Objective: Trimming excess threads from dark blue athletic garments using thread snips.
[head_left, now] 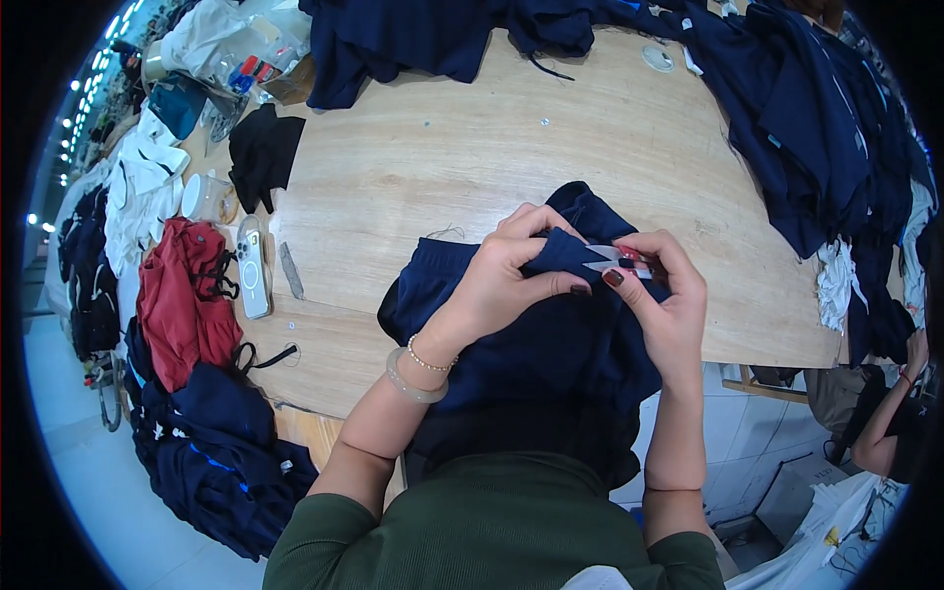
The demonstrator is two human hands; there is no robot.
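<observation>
Two hands work at one navy garment draped over the near edge of the wooden table. From the head view, the left hand pinches a fold of its fabric, while the right hand grips small thread snips with blades at that fold. Trimming looks under way on this piece; dark garments heaped at the far right and lower left could be done or waiting, I cannot tell. A clear round tub stands at the left, contents unclear.
</observation>
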